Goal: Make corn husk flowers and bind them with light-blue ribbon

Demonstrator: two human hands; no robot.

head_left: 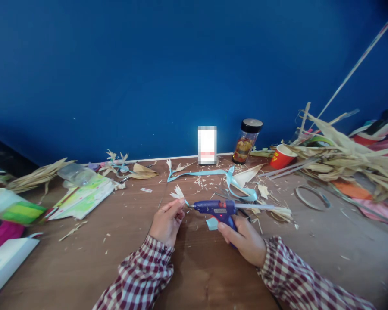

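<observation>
My left hand (167, 222) pinches a small pale husk flower (177, 192) by its base, holding it upright over the brown table (116, 258). In my right hand (242, 239) is a blue glue gun (217, 209), gripped by the handle, its nozzle pointing left and nearly touching the flower's base. A red light glows on the gun's side. A light blue ribbon (213, 174) curls on the table just behind the gun, and scissors lie partly hidden under it.
A dark-lidded jar (246, 141), a red paper cup (281, 156) and a heap of dried husks (342, 155) stand at the back right. A white phone (207, 145) leans on the blue wall. Papers and a plastic bag (80, 189) lie left; a tape ring (311, 197) lies right.
</observation>
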